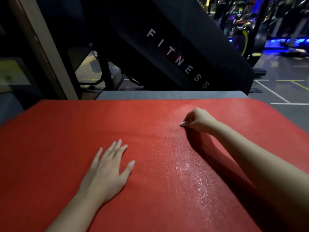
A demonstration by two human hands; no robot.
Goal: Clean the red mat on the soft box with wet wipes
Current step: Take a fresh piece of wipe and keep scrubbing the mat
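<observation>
Dim gym space lies behind your work: a black slanted panel lettered FITNESS crosses the upper middle of the frame, exercise machines lit in blue stand in the upper right, and a pale post leans through the upper left. White and yellow lines mark the floor at the right edge.

Your red mat fills the whole lower half of the frame. It lies on the grey soft box, of which only a narrow strip shows past the mat's far edge.

Your left hand lies flat on the mat in the lower middle, palm down, fingers straight and spread, holding nothing.

Your right hand sits further up and to the right, near the mat's far edge. Its fingers are curled and bunched together with the tips down on the mat. They pinch what looks like a small pale wad of wet wipe, mostly hidden in the grip and too small to make out well.

A glistening wet streak runs on the mat from just below your right hand toward the lower right of the frame, between your two forearms. Your right arm casts a dark shadow on the mat beside it.
</observation>
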